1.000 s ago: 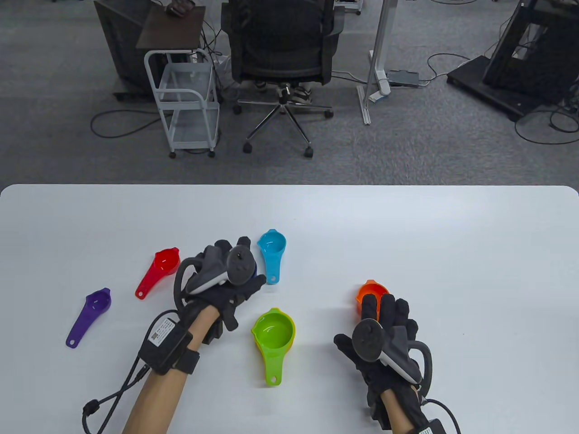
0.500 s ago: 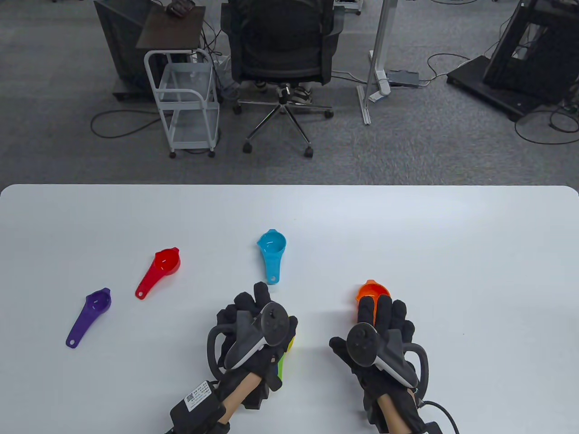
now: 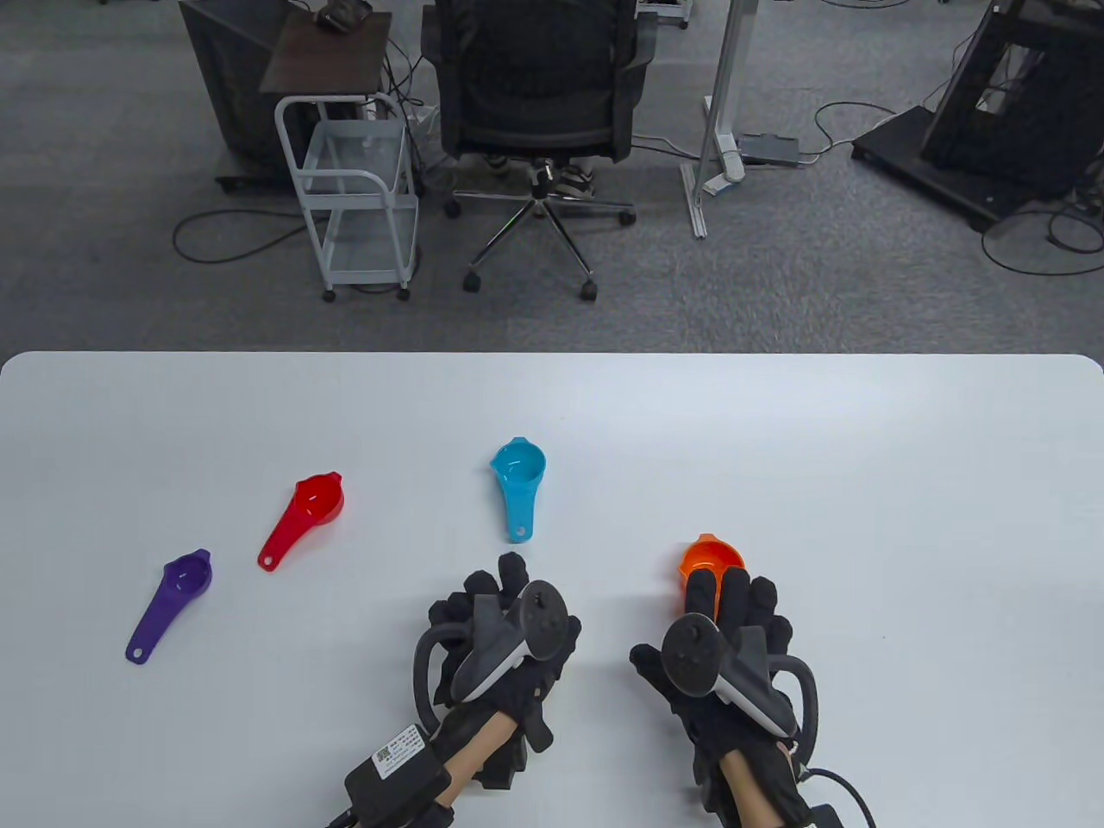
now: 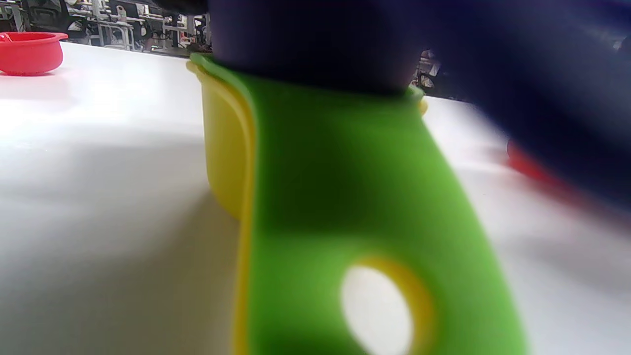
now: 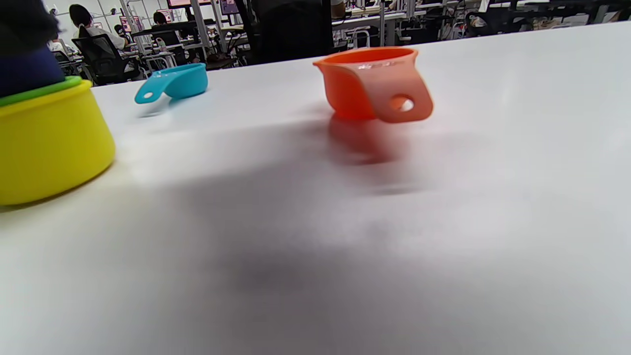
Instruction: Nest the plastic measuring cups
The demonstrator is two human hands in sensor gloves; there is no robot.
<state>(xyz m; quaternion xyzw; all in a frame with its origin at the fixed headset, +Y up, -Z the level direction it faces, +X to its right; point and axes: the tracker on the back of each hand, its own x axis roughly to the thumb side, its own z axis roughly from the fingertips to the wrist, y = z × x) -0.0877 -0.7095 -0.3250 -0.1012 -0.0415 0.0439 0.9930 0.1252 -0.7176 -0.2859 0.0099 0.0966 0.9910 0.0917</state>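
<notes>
Table view: left hand (image 3: 504, 642) is placed palm-down over the green cup (image 4: 345, 197), which is seated inside the yellow cup (image 5: 49, 143); both are hidden under the glove in this view. Left wrist view: green handle is seen lying directly on the yellow handle, holes aligned, yellow edge showing around the green; a dark gloved mass is pressed on the green rim at top. Whether the fingers are curled round the pair or just laid on top cannot be told (blurred, too close). Right wrist view: yellow cup w/ green rim is seen at far left, sitting on the white table (image 3: 862, 448). Right hand (image 3: 724, 655) is held just short of the orange cup (image 3: 709, 561), fingers extended fwd and overlapping the near side of it from above; contact cannot be confirmed, and in the right wrist view the orange cup (image 5: 374, 84) stands alone, upright, handle toward the camera. Blue cup (image 3: 518, 479) is set past the left hand, handle pointing near. Red cup (image 3: 306, 509) and purple cup (image 3: 172, 595) are laid well apart at far left, handles angled down-left.
</notes>
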